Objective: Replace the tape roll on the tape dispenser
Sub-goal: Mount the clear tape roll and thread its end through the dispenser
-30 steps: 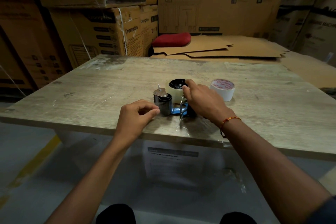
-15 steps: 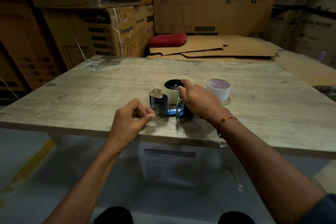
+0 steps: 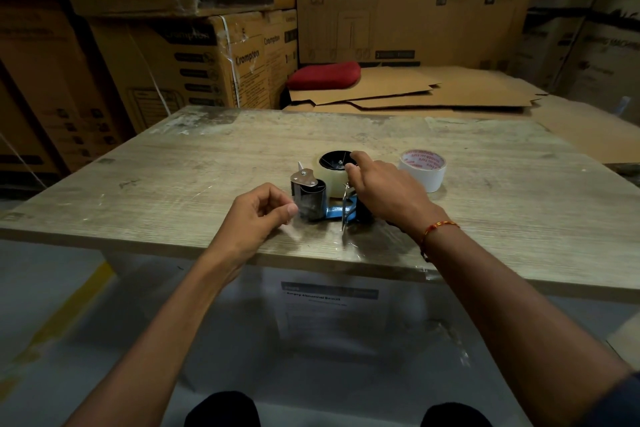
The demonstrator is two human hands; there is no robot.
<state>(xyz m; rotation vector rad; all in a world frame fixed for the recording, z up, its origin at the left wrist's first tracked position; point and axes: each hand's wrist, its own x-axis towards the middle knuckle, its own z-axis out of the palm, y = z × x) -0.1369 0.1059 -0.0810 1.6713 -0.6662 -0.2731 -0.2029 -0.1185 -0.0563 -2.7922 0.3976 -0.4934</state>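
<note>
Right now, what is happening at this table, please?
A person is working on a blue and black tape dispenser lying on the worn wooden table. The right hand grips the clear tape roll mounted on it, while the left hand pinches what looks like the clear tape's loose end near the metal cutter. A white tape roll with red print stands apart to the right.

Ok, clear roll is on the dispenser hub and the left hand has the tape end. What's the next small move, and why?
Probably draw the tape end across the roller to the toothed blade. The left hand pinches the clear tape end beside it, the right hand steadies the clear roll on the dispenser.
</note>
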